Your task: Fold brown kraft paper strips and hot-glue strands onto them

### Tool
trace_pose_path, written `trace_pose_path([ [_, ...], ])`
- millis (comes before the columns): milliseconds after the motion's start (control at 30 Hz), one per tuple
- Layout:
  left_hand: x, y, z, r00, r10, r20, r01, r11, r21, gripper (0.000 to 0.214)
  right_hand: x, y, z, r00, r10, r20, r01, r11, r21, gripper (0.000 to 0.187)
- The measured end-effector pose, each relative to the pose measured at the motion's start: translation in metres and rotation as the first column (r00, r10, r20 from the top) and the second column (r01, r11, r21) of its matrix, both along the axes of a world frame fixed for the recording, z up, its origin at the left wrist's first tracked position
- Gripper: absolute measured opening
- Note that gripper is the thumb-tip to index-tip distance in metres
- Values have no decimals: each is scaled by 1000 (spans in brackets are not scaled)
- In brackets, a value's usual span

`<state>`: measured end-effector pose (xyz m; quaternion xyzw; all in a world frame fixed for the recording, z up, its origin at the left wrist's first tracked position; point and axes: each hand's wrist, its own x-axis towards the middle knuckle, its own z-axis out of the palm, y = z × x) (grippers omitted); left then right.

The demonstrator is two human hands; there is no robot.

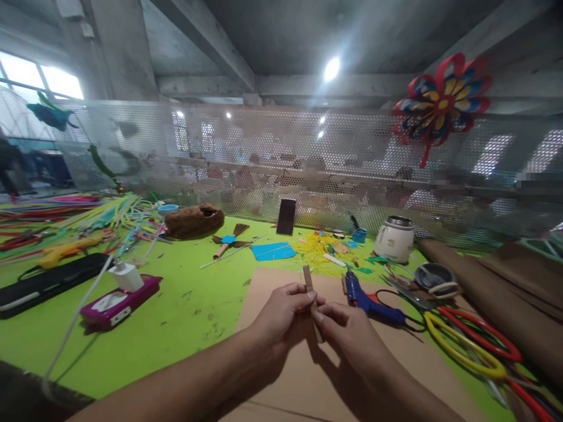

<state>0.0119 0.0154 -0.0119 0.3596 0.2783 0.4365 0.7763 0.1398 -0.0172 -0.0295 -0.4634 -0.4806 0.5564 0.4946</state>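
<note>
Both my hands meet over a brown cardboard sheet (272, 281) on the green table (193, 305). My left hand (281, 313) pinches a narrow brown paper strip (308, 276) that stands up between thumb and fingers. My right hand (347, 328) pinches the lower part of the same strip from the right, fingers closed. A blue glue gun (367, 299) lies just right of my hands on the cardboard.
Yellow and red scissors (470, 337) lie at the right. A white pot (394, 238), a phone (286, 216), blue paper (272, 251), a small broom craft (229, 240) and yellow scraps stand behind. Coloured strips, a power strip (48, 281) and a pink box (118, 299) fill the left. Mesh screen behind.
</note>
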Motion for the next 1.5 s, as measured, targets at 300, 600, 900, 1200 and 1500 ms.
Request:
trace_pose_path([
  [300, 0, 4, -6, 1000, -20, -8, 20, 1000, 21, 12, 4, 2, -7, 1000, 7, 27, -7, 1000, -10, 17],
  [600, 2, 3, -8, 1000, -13, -7, 13, 999, 39, 19, 3, -1, -1, 1000, 5, 17, -5, 1000, 1, 10],
  [900, 3, 4, -14, 995, 65, -72, -58, 994, 96, 26, 2, 0, -1, 998, 24, 65, -25, 1000, 5, 8],
  [1200, -2, -1, -8, 995, -68, -70, 69, 997, 15, 28, 4, -2, 1, 998, 41, 41, -40, 999, -15, 11],
  [1500, -6, -3, 1, 984, -175, -26, 175, 984, -19, 27, 6, -3, 3, 999, 21, -32, -23, 997, -73, 14],
])
